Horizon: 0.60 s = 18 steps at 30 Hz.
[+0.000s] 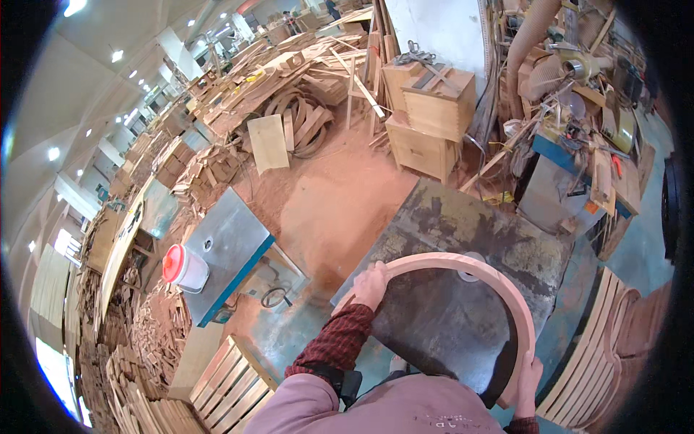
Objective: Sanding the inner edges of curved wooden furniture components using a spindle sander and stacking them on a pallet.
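Observation:
A curved wooden piece, bent like a half hoop, lies across the dark metal machine table. My left hand grips its left end, the fingers wrapped over the wood. Lower at the right, my right hand holds the other end, near the table's front edge. A round, pale metal disc shows at the inner edge of the curve near its top. The wood partly hides this disc. Worn, lighter patches mark the far side of the table.
To the left stands a smaller metal-topped table bearing a white bucket with a red lid. Wooden cabinets stand ahead. Slatted stacks of curved wood lie at right, cut boards at lower left. Reddish sawdust covers the floor.

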Available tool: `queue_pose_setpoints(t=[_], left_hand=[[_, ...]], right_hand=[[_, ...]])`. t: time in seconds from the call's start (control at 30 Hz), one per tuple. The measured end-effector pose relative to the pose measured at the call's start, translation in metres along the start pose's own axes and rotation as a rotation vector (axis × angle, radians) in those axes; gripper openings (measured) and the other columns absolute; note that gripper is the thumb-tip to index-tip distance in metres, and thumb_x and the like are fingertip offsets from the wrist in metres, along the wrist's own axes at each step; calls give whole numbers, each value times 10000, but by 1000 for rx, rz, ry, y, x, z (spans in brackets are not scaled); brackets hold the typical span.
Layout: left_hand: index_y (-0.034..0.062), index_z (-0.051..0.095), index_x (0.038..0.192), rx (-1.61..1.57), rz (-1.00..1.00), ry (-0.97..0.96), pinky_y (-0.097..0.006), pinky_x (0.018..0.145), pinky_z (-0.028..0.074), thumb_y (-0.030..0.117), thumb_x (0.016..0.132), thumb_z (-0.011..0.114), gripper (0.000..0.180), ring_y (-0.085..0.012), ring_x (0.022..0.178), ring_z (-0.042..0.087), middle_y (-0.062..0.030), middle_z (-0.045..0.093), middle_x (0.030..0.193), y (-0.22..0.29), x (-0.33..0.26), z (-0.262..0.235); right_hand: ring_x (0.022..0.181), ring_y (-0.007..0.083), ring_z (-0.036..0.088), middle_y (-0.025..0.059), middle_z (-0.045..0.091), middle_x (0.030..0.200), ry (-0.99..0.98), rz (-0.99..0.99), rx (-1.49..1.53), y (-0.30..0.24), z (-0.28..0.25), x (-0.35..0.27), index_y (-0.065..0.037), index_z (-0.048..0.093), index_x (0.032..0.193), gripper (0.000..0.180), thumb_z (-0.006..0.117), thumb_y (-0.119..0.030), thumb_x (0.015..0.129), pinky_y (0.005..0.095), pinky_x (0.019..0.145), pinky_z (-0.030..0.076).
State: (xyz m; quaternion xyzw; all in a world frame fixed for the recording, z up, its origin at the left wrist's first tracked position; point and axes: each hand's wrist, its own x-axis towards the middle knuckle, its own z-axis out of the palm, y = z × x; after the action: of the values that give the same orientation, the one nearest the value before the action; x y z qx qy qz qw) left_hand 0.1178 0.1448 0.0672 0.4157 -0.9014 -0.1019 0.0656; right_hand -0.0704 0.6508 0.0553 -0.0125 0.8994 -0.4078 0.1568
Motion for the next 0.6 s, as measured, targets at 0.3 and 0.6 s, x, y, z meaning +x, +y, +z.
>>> queue_pose_setpoints(t=[0.3, 0.6], left_hand=[[66, 613, 1010, 36, -55, 11, -537, 806, 571, 296, 951, 692, 251, -421, 924, 724, -196, 725, 1009, -12, -18, -14], [55, 656, 1049, 54, -70, 11, -545, 854, 567, 365, 929, 722, 339, -413, 997, 712, -182, 728, 1047, -9, -14, -15]], right_hand=[[850, 401, 681, 269, 707, 918, -78, -53, -90, -20, 3, 18, 109, 691, 1067, 540, 555, -410, 1017, 477, 791, 515], [1020, 344, 673, 240, 689, 1131, 16, -245, 28, -6, -2, -4, 42, 637, 1332, 476, 535, -314, 1033, 416, 909, 512]])
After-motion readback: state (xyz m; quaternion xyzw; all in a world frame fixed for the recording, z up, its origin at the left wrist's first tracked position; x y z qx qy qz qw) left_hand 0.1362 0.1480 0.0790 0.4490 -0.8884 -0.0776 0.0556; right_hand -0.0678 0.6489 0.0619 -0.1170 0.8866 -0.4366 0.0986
